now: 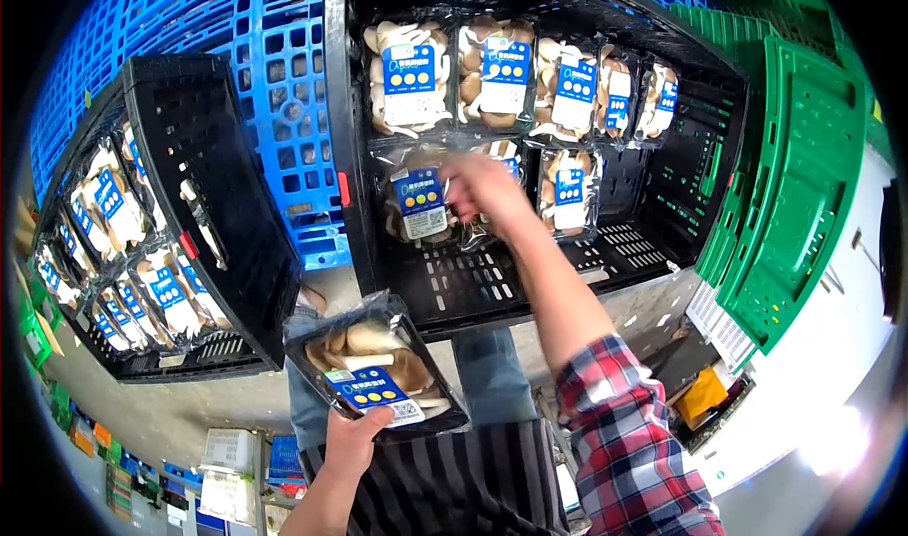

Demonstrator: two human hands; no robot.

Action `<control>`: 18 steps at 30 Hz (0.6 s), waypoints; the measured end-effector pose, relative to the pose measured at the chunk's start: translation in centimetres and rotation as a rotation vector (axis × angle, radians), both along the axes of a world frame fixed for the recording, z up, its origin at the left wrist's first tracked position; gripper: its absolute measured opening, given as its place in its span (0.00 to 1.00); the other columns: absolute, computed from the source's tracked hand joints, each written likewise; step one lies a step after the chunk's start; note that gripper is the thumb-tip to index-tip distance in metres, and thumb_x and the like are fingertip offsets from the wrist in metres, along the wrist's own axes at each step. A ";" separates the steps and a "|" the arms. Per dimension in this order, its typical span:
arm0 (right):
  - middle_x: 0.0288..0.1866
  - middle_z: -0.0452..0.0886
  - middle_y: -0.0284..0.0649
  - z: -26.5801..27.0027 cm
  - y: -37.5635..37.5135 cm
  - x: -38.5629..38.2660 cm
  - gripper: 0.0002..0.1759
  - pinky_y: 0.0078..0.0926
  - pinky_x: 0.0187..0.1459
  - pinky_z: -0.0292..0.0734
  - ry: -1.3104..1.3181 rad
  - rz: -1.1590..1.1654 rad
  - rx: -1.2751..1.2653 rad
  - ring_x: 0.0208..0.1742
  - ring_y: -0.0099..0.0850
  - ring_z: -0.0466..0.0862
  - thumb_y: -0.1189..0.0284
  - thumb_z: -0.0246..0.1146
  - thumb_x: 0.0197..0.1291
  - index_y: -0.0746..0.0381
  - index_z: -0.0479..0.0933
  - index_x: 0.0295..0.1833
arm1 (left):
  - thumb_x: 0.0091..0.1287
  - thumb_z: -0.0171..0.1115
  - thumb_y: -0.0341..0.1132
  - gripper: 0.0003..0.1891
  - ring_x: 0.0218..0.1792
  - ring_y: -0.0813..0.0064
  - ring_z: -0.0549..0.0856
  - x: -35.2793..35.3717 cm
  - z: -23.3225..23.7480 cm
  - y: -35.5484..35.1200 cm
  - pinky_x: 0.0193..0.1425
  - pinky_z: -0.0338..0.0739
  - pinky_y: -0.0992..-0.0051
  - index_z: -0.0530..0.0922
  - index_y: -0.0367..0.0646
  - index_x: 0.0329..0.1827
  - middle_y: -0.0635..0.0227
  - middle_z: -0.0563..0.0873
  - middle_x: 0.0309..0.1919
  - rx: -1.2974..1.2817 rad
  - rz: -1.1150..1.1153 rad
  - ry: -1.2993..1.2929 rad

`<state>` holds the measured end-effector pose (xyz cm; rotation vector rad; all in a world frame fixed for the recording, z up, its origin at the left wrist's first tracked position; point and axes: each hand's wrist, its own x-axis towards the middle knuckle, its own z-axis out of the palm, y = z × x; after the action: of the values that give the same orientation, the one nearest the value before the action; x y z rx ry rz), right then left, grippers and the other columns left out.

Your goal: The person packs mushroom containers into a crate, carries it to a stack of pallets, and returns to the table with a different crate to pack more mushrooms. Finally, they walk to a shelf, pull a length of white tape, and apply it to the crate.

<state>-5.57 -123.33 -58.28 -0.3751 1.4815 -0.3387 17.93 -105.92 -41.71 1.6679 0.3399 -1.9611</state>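
My left hand [355, 443] grips the lower edge of a black tray pack of mushrooms [383, 352] wrapped in clear film, thumb on top beside its blue and white label. The pack is tilted above my lap. My right hand [484, 191] reaches into the large black crate [586, 285], fingers curled at the right edge of another mushroom pack [416, 205] in the near row. Motion blurs these fingers slightly, and the hand partly covers a pack behind it. More mushroom packs [497, 68] stand in the back row, and one more [569, 191] is to the right.
A second black crate [232, 186] at the left holds several similar packs [113, 205]. Blue plastic crates [293, 101] stand behind and between the black crates. Green crates [794, 177] are at the right. A white stacked container [227, 479] sits on the floor at lower left.
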 end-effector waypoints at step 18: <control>0.36 0.80 0.42 -0.3 3.9 -17.5 0.12 0.25 0.40 0.75 0.938 0.082 -0.392 0.36 0.30 0.80 0.72 0.57 0.57 0.67 0.74 0.45 | 0.49 0.64 0.21 0.20 0.38 0.75 0.82 -4.7 -1.0 -1.4 0.44 0.78 0.75 0.71 0.34 0.47 0.64 0.81 0.38 0.077 -0.169 -0.040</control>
<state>-23.06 -119.38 -58.54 -0.9995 2.3047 -0.4120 13.24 -107.36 -42.69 1.8356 0.2703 -2.0559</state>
